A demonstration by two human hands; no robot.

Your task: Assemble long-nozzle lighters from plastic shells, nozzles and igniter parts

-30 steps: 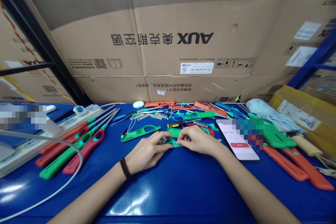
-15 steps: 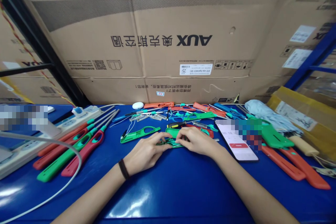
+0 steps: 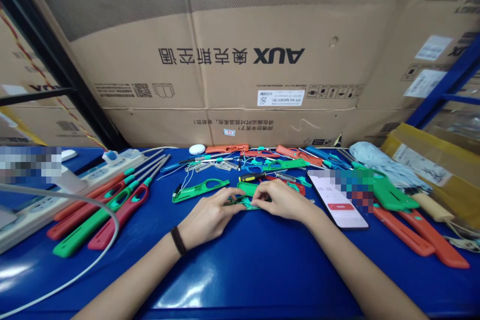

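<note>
Both hands meet over a green lighter casing half (image 3: 247, 188) lying on the blue table. My left hand (image 3: 212, 215), with a dark band at the wrist, has its fingers curled against the casing's left part. From the other side my right hand (image 3: 275, 200) pinches at small teal parts (image 3: 248, 203) in the casing; its fingertips partly cover them. Left of the hands lies another green casing half (image 3: 200, 190) with a white wire and a dark piece at its end. A yellow-and-black screwdriver (image 3: 252, 177) rests just behind the hands.
Assembled long lighters (image 3: 88, 227) lie at left beside a white power strip (image 3: 101, 175) and a looping white cable (image 3: 117, 225). A phone (image 3: 347, 215) and more lighters (image 3: 407, 235) are at right. Loose casings (image 3: 227, 149) line the back before a cardboard box (image 3: 225, 20).
The hands stay over the same green casing with only slight finger movement. The view has shifted very slightly; the other things lie as before.
</note>
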